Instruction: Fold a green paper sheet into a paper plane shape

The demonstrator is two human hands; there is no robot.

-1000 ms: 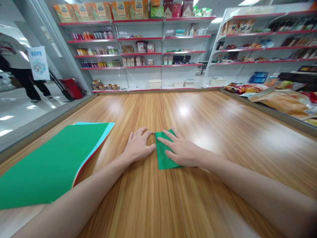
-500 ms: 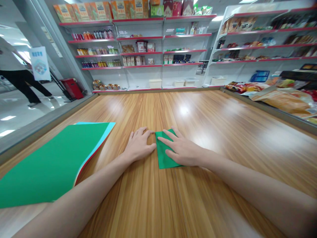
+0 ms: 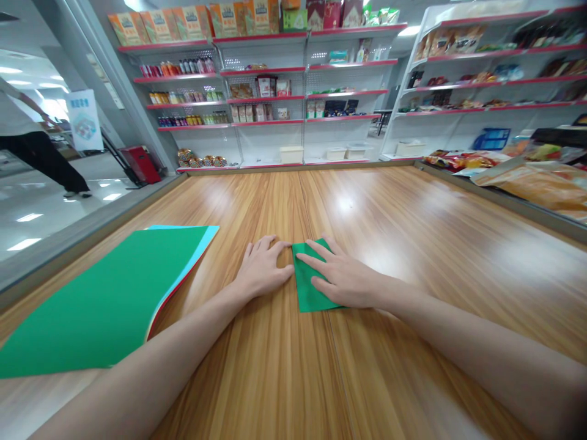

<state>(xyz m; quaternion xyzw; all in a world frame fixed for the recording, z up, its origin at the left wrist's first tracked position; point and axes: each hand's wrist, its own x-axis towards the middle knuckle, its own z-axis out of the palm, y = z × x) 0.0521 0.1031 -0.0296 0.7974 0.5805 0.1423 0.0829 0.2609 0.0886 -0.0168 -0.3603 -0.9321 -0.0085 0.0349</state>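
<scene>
A small folded green paper (image 3: 306, 292) lies on the wooden table (image 3: 413, 244) in front of me. My right hand (image 3: 343, 278) rests flat on it, fingers stretched out and spread, covering most of its right side. Just to the paper's left, my left hand (image 3: 263, 269) lies flat on the bare wood, fingers extended, with the fingertips near the paper's left edge. Neither hand grips anything.
A stack of large coloured sheets (image 3: 110, 299), green on top with blue and red beneath, lies at the left. Snack packets (image 3: 532, 180) line the right edge. Store shelves (image 3: 275, 91) stand behind the table. A person (image 3: 32, 146) walks on the far left.
Both hands and the paper keep their places. The view has shifted slightly to the left, and the person at far left has walked further left.
</scene>
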